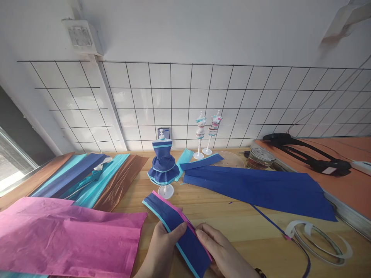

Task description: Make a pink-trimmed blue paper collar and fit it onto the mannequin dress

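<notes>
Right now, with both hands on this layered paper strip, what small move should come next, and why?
Probably press the pink edge flat: the left hand and right hand pinch the blue strip, whose pink layer shows only along the right edge.

One head-worn camera looks forward and down, close over the wooden table (249, 231), facing the tiled wall (179, 104)

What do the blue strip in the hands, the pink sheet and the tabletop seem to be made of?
Blue strip, held by left hand and right hand: probably crepe or tissue paper, matte, with fine lengthwise creases and pink and turquoise edging. Pink sheet: thin tissue-like paper, wrinkled, slightly glossy. Tabletop: wood or wood-look surface, with visible grain.
</notes>
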Demonstrator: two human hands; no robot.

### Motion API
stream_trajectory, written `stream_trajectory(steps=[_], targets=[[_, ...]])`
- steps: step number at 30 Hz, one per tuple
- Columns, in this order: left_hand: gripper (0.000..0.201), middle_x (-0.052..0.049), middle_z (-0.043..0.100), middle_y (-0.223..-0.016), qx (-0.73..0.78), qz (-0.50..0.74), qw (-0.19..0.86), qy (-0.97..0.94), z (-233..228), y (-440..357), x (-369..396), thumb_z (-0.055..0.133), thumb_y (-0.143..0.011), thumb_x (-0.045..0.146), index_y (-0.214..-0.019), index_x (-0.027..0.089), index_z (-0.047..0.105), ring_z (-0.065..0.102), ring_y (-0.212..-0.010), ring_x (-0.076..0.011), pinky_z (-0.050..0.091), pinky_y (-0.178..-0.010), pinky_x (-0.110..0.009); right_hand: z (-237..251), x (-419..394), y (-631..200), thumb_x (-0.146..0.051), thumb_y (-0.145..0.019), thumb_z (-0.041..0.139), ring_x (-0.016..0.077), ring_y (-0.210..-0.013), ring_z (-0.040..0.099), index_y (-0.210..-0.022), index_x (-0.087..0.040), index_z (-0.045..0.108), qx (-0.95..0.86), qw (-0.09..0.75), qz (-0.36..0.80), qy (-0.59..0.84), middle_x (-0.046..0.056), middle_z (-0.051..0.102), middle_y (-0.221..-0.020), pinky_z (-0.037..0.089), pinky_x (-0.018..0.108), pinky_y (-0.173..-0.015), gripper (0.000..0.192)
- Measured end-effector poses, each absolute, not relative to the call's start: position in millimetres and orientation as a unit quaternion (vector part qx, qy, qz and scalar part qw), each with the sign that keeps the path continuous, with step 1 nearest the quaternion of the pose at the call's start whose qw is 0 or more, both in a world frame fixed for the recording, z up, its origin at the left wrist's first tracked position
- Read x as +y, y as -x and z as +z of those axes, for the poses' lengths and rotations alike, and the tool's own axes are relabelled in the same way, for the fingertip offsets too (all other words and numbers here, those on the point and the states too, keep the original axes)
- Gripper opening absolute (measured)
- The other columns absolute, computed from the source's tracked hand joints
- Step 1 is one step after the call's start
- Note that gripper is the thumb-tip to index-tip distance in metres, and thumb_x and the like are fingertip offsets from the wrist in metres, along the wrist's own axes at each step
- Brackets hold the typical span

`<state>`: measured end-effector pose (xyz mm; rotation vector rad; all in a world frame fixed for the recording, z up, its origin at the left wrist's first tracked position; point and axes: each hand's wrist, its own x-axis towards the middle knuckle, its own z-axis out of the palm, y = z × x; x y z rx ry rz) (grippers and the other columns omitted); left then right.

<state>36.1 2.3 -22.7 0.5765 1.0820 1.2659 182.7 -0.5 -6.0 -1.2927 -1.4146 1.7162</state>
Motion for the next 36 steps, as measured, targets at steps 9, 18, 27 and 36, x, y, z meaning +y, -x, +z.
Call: stream_trajectory(steps=[9, 18, 27, 36], targets=[[0.060, -0.002, 0.068, -0.070, 0.488, 0.566, 0.603, -0.279, -34.7, -39.8, 1.6, 0.079, -0.051, 0.034, -0.106, 0.015, 0.062, 0.060, -0.067, -0.0191, 0.046, -0.065, -0.029, -3.9, 0.0, -182.3, -0.052, -0.083, 0.042, 0.0139, -0.068, 0.044, -0.068, -0.022, 0.045, -0.557, 0.283, 0.610, 0.487, -0.003, 0.042, -0.068, 0.038, 0.021, -0.065, 0.034], [0.061, -0.003, 0.067, -0.070, 0.487, 0.563, 0.604, -0.286, -39.1, -39.7, 2.0, 0.078, -0.052, 0.034, -0.107, 0.014, 0.061, 0.061, -0.067, -0.0199, 0.046, -0.068, -0.031, -8.5, -0.7, -183.4, -0.050, -0.084, 0.041, 0.0147, -0.070, 0.047, -0.072, -0.021, 0.050, -0.559, 0.301, 0.611, 0.474, -0.002, 0.046, -0.069, 0.040, 0.022, -0.066, 0.033], [0.062, -0.003, 0.068, -0.070, 0.487, 0.564, 0.604, -0.284, -39.2, -40.5, 1.7, 0.078, -0.052, 0.034, -0.109, 0.015, 0.060, 0.062, -0.070, -0.0218, 0.046, -0.073, -0.033, -12.2, -0.3, -184.4, -0.049, -0.085, 0.040, 0.0154, -0.074, 0.050, -0.076, -0.020, 0.052, -0.571, 0.299, 0.593, 0.482, -0.002, 0.051, -0.072, 0.040, 0.022, -0.068, 0.032], [0.048, -0.004, 0.069, -0.071, 0.483, 0.549, 0.621, -0.280, -28.7, -39.4, 1.1, 0.078, -0.053, 0.032, -0.095, 0.014, 0.066, 0.063, -0.072, -0.0222, 0.047, -0.073, -0.033, -10.1, 0.3, -184.4, -0.048, -0.085, 0.040, 0.0142, -0.069, 0.047, -0.071, -0.020, 0.048, -0.581, 0.294, 0.587, 0.482, -0.003, 0.046, -0.068, 0.040, 0.023, -0.066, 0.032]])
